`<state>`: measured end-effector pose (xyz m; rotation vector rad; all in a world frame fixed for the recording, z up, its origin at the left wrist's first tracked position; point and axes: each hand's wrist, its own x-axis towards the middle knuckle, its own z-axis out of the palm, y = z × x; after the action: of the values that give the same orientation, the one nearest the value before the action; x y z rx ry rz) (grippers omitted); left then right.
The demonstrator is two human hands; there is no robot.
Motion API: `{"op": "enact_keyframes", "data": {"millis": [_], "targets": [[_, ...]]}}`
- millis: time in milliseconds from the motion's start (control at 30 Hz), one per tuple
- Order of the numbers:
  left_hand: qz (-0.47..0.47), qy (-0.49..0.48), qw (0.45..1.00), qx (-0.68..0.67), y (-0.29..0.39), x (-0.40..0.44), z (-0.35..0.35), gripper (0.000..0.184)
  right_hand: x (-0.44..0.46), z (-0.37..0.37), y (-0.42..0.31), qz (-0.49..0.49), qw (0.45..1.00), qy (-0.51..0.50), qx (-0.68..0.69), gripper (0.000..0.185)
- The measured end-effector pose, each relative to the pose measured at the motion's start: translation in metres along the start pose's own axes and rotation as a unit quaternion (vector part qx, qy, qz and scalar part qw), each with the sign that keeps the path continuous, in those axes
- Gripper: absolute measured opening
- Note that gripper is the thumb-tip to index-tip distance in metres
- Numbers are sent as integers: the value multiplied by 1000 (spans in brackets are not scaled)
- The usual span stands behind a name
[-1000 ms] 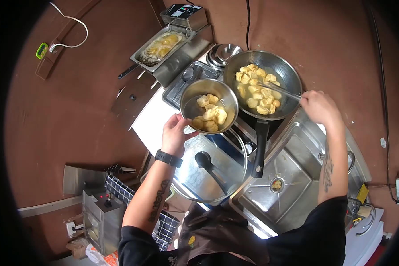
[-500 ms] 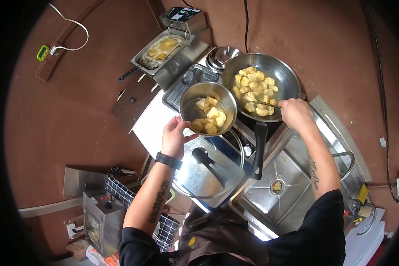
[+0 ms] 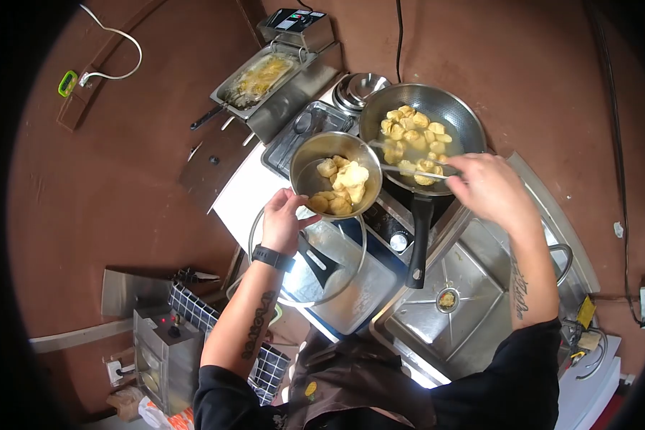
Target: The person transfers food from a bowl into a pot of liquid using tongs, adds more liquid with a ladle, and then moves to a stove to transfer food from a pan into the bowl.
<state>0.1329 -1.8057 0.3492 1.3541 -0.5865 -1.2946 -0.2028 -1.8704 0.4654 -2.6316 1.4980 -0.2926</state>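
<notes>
My left hand (image 3: 285, 218) grips the near-left rim of a round metal bowl (image 3: 302, 159), with several pale yellow chunks (image 3: 342, 180) lying in it. In my right hand (image 3: 491, 188) is a pair of metal tongs (image 3: 417, 172), blurred, its arms apart and reaching over the left side of a deep frying pan (image 3: 460, 118). More yellow chunks (image 3: 408, 125) sit in cloudy liquid in the pan. The bowl stands just left of the pan. Below my left hand, a glass lid (image 3: 347, 276) with a black handle lies over a blue-edged container.
A deep fryer (image 3: 283, 107) with bubbling oil stands at the back left. Stacked metal bowls (image 3: 369, 84) and a steel tray (image 3: 276, 156) sit behind the bowl. The pan's black handle (image 3: 420, 247) juts toward me beside a steel sink (image 3: 473, 315).
My right hand has moved slightly right and nearer to me; the tongs now spread apart toward the bowl. The chunks in the bowl sit differently. The glass lid has shifted left.
</notes>
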Motion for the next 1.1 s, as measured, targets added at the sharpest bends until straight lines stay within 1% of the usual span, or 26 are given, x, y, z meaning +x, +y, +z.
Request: {"op": "enact_keyframes", "data": {"millis": [33,67,133,267,300,400,433,467,500,600,667,700,733,800,833,900,933,1000,1033,1067,1100], "targets": [[-2,5,1000,2,-2,0,-2,12,-2,-2,5,39,999,-10,-13,21],[-3,6,1000,0,-3,0,-3,12,-4,-2,10,38,999,-12,-14,21],[-4,5,1000,-13,-6,1,-6,12,-6,0,18,136,979,-123,-93,22],[-4,-4,1000,-25,-7,3,-6,12,-11,54,42,119,972,-135,-151,19],[-3,-7,999,-32,-8,4,-5,12,-13,68,49,100,979,-109,-142,18],[-9,-4,999,-36,-11,6,-7,12,-7,66,41,101,978,-92,-158,19],[-14,2,999,-38,-12,6,-4,12,-9,70,50,81,979,-78,-172,19],[-17,17,999,-38,-11,5,-5,12,-9,67,47,90,983,-54,-151,18],[-13,20,999,-41,-12,3,-6,12,-8,74,60,100,984,-60,-133,18],[-6,20,998,-51,-10,4,-11,13,-10,46,51,91,987,-63,-113,17],[-11,0,998,-55,-11,7,-5,13,-14,23,42,102,994,-6,-47,15],[-13,2,998,-53,-10,7,-6,13,-12,7,31,139,989,-38,-40,15],[-13,3,999,-51,-10,8,-7,13,-12,-5,24,146,988,-37,-46,15],[-17,0,999,-52,-10,9,-5,14,-10,-17,11,129,990,-30,36,14],[-16,4,999,-47,-9,8,-5,13,-9,-17,3,130,990,-30,35,14],[-14,7,999,-42,-8,7,-5,13,-6,-14,-14,34,998,11,53,17],[-12,9,999,-41,-8,7,-5,13,-3,-7,-21,33,998,12,53,17],[-10,13,999,-42,-9,6,-6,13,2,10,-30,-17,999,4,28,21],[-8,13,999,-41,-10,6,-6,12,5,11,-31,-5,999,-18,44,24],[-6,13,999,-41,-10,7,-6,12,7,8,-31,-7,999,-17,43,24],[-5,13,999,-43,-11,6,-7,12,9,2,-30,30,998,-17,59,24]]}}
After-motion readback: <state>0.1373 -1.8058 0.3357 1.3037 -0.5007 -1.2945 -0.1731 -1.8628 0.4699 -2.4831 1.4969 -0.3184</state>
